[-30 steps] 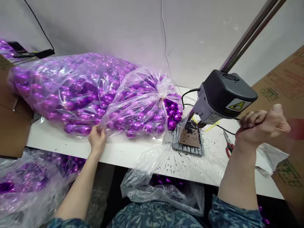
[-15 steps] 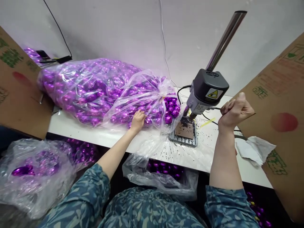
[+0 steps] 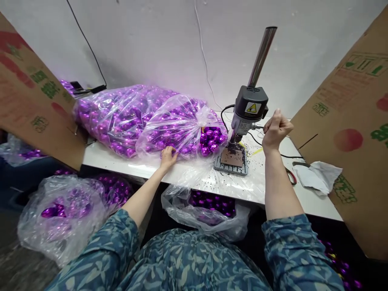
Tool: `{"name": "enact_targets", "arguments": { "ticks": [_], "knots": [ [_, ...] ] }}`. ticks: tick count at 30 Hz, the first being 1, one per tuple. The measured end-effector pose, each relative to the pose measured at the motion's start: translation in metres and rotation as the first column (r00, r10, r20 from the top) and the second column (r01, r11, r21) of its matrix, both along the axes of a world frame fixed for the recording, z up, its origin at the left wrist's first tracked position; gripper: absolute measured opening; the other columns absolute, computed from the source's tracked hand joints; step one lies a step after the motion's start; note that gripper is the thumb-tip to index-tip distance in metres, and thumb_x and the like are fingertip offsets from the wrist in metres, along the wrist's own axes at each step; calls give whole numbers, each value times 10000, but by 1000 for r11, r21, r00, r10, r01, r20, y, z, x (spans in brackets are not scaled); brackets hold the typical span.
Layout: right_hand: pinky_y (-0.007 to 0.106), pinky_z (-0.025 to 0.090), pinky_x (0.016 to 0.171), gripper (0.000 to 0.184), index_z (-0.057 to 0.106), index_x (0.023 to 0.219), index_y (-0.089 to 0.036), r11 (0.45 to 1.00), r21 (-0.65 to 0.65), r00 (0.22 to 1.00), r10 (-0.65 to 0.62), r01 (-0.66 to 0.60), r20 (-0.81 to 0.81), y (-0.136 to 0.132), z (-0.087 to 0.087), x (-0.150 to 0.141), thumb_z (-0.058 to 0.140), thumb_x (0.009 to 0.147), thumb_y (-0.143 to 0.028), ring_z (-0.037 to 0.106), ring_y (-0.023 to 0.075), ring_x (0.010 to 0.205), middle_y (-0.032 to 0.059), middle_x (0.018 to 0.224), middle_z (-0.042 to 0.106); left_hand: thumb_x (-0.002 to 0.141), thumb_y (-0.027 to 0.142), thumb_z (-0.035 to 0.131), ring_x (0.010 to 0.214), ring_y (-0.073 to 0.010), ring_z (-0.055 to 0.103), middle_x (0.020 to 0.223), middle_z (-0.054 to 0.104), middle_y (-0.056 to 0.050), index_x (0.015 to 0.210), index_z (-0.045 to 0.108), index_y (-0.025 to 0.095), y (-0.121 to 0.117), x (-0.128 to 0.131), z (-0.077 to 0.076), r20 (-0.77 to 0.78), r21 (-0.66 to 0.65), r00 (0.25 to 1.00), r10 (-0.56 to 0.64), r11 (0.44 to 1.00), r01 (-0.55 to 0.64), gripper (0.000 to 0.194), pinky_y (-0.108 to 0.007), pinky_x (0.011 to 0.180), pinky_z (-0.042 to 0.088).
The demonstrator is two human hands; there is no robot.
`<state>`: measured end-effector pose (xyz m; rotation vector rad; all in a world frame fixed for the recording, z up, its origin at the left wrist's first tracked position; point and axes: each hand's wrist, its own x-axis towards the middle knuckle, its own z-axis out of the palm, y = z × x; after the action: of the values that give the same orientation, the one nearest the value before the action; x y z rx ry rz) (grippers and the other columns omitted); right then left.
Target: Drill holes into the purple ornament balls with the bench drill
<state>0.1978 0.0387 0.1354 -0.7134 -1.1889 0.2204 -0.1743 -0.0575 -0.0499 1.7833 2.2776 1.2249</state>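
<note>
Closest is the person's blue leaf-patterned garment [image 3: 190,258], its sleeves pushed up the forearms. Just beyond it, below the table's front edge, an open clear plastic bag [image 3: 178,216] holds shiny purple faceted balls [image 3: 214,202]. Another clear bag [image 3: 33,228] with purple pieces sits at lower left.

On the white table [image 3: 148,167], the left hand [image 3: 169,157] rests at the near lower edge of a large tied plastic bag [image 3: 121,117], fingers bent and slightly parted; whether they pinch the film or only press on it, I cannot tell. That bag lies on its side along the table, packed with the same kind of balls, its knotted neck [image 3: 204,117] toward the bench drill press [image 3: 250,107].

The right hand [image 3: 275,127] is raised in a closed fist around the feed lever [image 3: 257,126] at the press's right side. Under the chuck, a brown board [image 3: 232,157] lies on the grey slotted base [image 3: 232,169], with dark shavings scattered around it. A red looped handle [image 3: 291,176] shows beside the right forearm, near crumpled white paper [image 3: 317,178].

Printed cardboard [image 3: 45,93] stands at left, with more cardboard [image 3: 348,139] at right. Farthest back, a white cable [image 3: 201,48] hangs against the pale wall [image 3: 151,44].
</note>
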Motion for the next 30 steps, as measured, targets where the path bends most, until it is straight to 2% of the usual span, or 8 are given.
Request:
{"name": "enact_targets", "arguments": {
  "ticks": [3, 5, 9, 16, 21, 25, 27, 30],
  "knots": [
    [297, 272, 488, 727, 351, 432, -250, 1000, -2, 1000, 4, -4, 2, -2, 2, -1, 490, 978, -710, 281, 77, 361, -66, 375, 326, 888, 220, 621, 1302, -350, 627, 1219, 707, -178, 1103, 639, 202, 2, 19, 9, -94, 166, 994, -55, 984, 71, 217, -585, 1189, 478],
    [298, 281, 493, 725, 346, 437, -249, 1000, -4, 1000, -2, 2, -2, -2, 2, -1, 490, 983, -703, 278, 76, 358, -69, 375, 322, 947, 223, 586, 1380, -332, 606, 1284, 706, -166, 1173, 656, 208, 6, 44, 15, -206, 241, 950, -234, 929, 280, 237, -593, 1222, 471],
    [295, 277, 493, 704, 332, 448, -242, 1000, -14, 1000, -16, 16, -8, -2, 2, 0, 503, 1009, -632, 293, 77, 364, -71, 386, 314, 1018, 152, 459, 1333, -276, 655, 1366, 692, -151, 1261, 679, 217, 34, 104, 30, -305, 68, 729, -613, 749, 659, 334, -512, 1154, 556],
    [298, 261, 473, 672, 373, 468, -235, 1000, 12, 1000, 22, -22, 16, -6, -1, 3, 528, 1031, -567, 294, 67, 368, -71, 403, 337, 872, 57, 635, 1349, -361, 584, 1405, 644, -184, 1347, 701, 207, 92, 152, 39, -211, -359, 773, -599, 783, 508, 503, -530, 1131, 527],
    [302, 242, 458, 666, 388, 468, -216, 994, 86, 998, 58, -60, 24, -9, -3, 3, 559, 1038, -515, 304, 52, 373, -66, 403, 338, 937, 197, 698, 1148, -300, 651, 1229, 671, -126, 1232, 751, 224, 84, 145, 38, 312, -34, 816, -487, 852, 522, 302, -463, 1036, 548],
    [311, 230, 458, 638, 389, 488, -215, 987, 124, 995, 102, -102, 8, -11, -3, 2, 574, 1038, -480, 303, 51, 374, -71, 419, 336, 1030, 463, 644, 818, -183, 699, 1126, 725, -75, 1316, 676, 248, 61, 147, 49, 910, 190, 236, -340, 849, 493, 358, -324, 756, 602],
    [320, 226, 459, 632, 385, 491, -220, 986, 125, 994, 112, -111, -3, -11, -4, 1, 585, 1032, -480, 302, 57, 370, -72, 421, 336, 1071, 461, 582, 803, -185, 734, 1090, 756, -86, 1318, 654, 219, 49, 152, 56, 977, 202, -42, -211, 830, 521, 353, -312, 720, 619],
    [331, 234, 460, 626, 386, 494, -229, 985, 126, 992, 121, -116, -26, -12, -4, 0, 603, 1019, -493, 304, 67, 370, -68, 422, 339, 1119, 386, 508, 955, -213, 787, 1074, 783, -105, 1279, 660, 168, 37, 161, 64, 966, 189, -251, -61, 830, 525, 311, -312, 790, 657]
  ]
}}
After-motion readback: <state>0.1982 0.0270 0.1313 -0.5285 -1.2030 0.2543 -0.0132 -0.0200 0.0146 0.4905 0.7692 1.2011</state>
